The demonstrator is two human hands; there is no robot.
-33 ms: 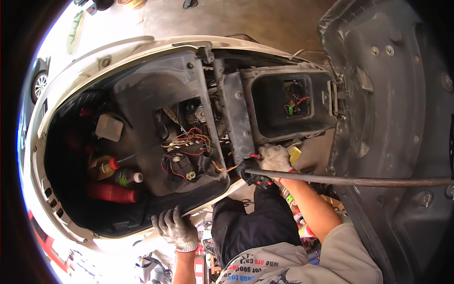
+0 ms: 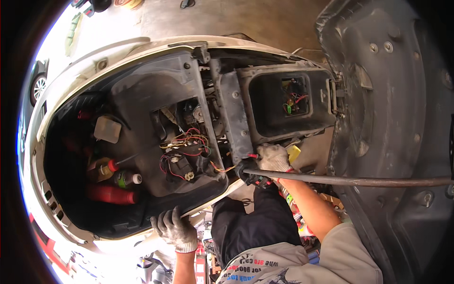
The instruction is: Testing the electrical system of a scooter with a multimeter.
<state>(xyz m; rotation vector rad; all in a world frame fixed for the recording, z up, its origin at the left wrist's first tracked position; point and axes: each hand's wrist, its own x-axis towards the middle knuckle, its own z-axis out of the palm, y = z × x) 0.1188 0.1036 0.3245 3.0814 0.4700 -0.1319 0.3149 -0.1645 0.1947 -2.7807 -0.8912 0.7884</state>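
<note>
My left hand (image 2: pixel 174 230), in a grey-stained knit glove, rests at the near rim (image 2: pixel 208 206) of the pale scooter body with its fingers apart. My right hand (image 2: pixel 274 159), gloved too, is closed beside the near corner of the battery-box frame. A small red tip (image 2: pixel 253 155) pokes out by its fingers; what they grip is hidden. A dark metal bar (image 2: pixel 340 180) crosses over my right wrist. At the bar's left end sits a black part with red bits (image 2: pixel 255 178). Yellow and red wires (image 2: pixel 221 168) run close by.
The dark storage tub (image 2: pixel 142 90) holds a red bottle (image 2: pixel 111 194), a green-labelled bottle (image 2: pixel 126 179), a screwdriver (image 2: pixel 112 164) and a beige square piece (image 2: pixel 108 129). Loose wiring (image 2: pixel 187 146) fills its opening. The raised seat (image 2: pixel 392 104) stands at the right. A square compartment (image 2: pixel 265 120) lies beyond my right hand.
The whole view has shifted very slightly. Both hands stay where they were.
</note>
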